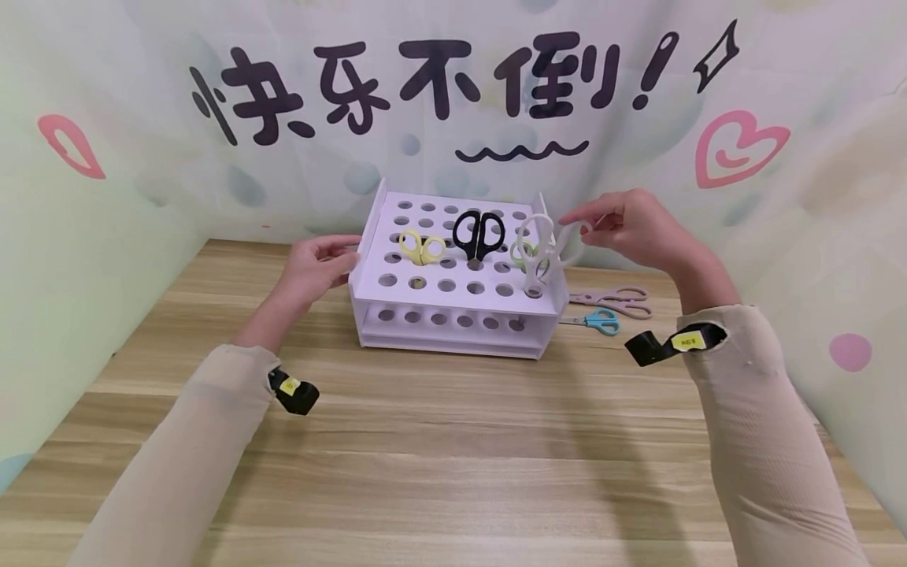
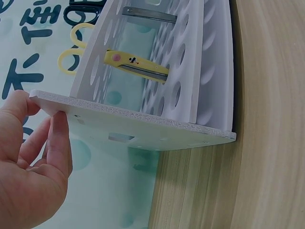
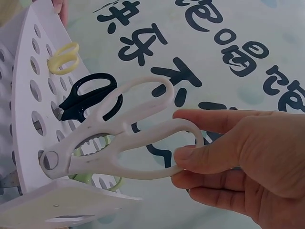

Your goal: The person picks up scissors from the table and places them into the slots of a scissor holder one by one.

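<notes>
A white two-tier rack with round holes (image 1: 432, 293) stands on the table. My left hand (image 1: 316, 268) holds its left side panel (image 2: 124, 129), fingertips at the panel's edge and outer face. On the right, my right hand (image 3: 238, 162) pinches one handle loop of white scissors (image 3: 100, 143) between thumb and fingers. Their handles are spread, and their lower end sits in a front right hole (image 1: 534, 292). Yellow scissors (image 1: 422, 249), black scissors (image 1: 478, 238) and green scissors (image 3: 85, 177) also stand in the rack, handles up. The green pair is partly hidden behind the white one.
Right of the rack, pinkish scissors (image 1: 616, 299) and blue scissors (image 1: 601, 320) lie on the wooden table (image 1: 439, 441), their blades partly hidden by the rack. A printed cloth (image 1: 305, 181) with large dark characters hangs close behind the rack.
</notes>
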Demonstrator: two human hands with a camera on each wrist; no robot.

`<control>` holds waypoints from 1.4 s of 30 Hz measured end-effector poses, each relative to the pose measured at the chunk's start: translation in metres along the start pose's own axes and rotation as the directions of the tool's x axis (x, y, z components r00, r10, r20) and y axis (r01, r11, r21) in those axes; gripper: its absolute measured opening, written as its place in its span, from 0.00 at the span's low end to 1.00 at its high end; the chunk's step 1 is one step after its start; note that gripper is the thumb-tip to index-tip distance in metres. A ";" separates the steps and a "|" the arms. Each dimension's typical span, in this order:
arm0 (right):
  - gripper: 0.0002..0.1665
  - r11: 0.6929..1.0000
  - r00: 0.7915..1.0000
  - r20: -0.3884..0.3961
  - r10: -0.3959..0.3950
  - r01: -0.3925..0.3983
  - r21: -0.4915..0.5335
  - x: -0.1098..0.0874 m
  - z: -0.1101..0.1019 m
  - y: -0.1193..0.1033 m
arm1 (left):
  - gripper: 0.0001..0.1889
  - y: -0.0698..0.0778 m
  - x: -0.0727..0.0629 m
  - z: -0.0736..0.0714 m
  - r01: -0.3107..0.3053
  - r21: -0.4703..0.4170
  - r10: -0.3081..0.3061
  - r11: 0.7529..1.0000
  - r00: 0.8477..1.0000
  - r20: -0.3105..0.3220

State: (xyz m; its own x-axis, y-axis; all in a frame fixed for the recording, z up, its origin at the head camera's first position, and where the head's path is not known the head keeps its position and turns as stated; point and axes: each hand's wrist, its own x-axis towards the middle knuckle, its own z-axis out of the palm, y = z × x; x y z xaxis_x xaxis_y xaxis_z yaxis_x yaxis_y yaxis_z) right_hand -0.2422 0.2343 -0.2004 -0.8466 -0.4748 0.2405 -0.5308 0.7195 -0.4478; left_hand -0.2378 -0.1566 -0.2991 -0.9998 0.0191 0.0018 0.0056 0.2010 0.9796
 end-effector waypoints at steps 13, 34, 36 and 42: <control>0.16 1.000 1.000 0.001 -0.004 0.004 -0.004 0.001 0.001 -0.001 | 0.22 -0.002 0.002 0.000 0.011 -0.002 -0.011 1.000 1.000 -0.002; 0.19 0.996 0.997 0.009 -0.072 0.071 0.053 -0.004 0.003 0.007 | 0.21 -0.005 0.004 0.001 0.021 0.003 -0.021 1.000 0.999 -0.025; 0.20 0.996 0.998 0.014 -0.064 0.063 0.063 -0.004 0.002 0.008 | 0.22 -0.005 0.003 0.002 0.013 -0.012 -0.013 1.000 1.000 -0.022; 0.23 0.997 1.000 0.011 -0.012 0.011 0.070 -0.004 -0.001 0.009 | 0.22 -0.004 0.003 0.000 0.006 -0.015 -0.006 1.000 1.000 -0.011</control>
State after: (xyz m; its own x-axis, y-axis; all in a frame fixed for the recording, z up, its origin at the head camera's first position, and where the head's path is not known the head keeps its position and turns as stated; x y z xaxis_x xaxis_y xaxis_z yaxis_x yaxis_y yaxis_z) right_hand -0.2435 0.2431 -0.2047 -0.8397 -0.4890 0.2360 -0.5360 0.6770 -0.5043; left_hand -0.2409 -0.1573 -0.3035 -1.0000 0.0069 -0.0015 -0.0002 0.1861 0.9825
